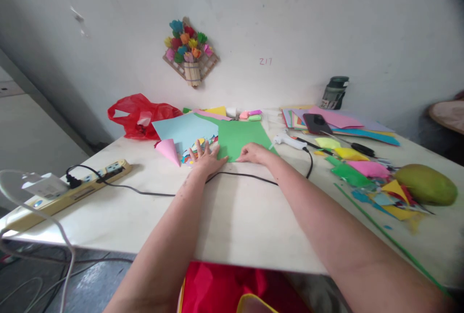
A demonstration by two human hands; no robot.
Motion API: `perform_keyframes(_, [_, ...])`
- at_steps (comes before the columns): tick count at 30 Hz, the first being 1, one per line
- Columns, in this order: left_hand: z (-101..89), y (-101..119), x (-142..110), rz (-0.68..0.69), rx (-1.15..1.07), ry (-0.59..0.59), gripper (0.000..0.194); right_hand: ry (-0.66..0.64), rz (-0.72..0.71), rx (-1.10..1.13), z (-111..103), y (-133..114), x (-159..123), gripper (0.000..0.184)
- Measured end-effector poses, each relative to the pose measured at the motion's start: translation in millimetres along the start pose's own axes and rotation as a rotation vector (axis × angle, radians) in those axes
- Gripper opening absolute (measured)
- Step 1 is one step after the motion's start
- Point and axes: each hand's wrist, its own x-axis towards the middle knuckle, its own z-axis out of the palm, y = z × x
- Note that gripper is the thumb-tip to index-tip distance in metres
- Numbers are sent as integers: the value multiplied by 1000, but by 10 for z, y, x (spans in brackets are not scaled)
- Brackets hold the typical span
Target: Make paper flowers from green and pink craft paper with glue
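Observation:
Both my arms reach far across a white table (232, 216). My left hand (206, 156) lies flat with fingers spread on the near left edge of a green paper sheet (242, 136) and on coloured scraps beside it. My right hand (253, 152) rests on the sheet's near edge, fingers curled down onto the paper; whether it pinches the edge I cannot tell. A pink paper cone (169, 150) lies just left of my left hand, with a light blue sheet (183, 129) behind it. A black cord (246, 177) runs under my wrists.
A power strip (78, 187) with plugs sits at the left edge. A red plastic bag (139, 115) lies at the back left. At the right are a glue gun (290, 140), stacked coloured papers with a phone (316, 122), paper scraps (366, 173) and a mango (426, 185).

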Motion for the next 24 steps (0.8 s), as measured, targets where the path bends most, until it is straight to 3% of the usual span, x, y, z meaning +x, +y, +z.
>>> perform_keyframes(10, [0,-5,-24,-8,5,-18,61,-17,7,5,8,50,26,22])
perform_keyframes(16, [-5,-82,-73,-42,24,93,51,-13,20,22,1,41,13,22])
perform_keyframes(19, [-72,-65,-101,-16,8,250,50,-22,11,28,2,55,36,22])
perform_keyframes(22, [-104,55,-106,47,-3,438,56,-36,-1,28,10,74,75,22])
perform_keyframes(24, [-77,158,-95,177,10,400,60,-40,-11,25,17,81,96,21])
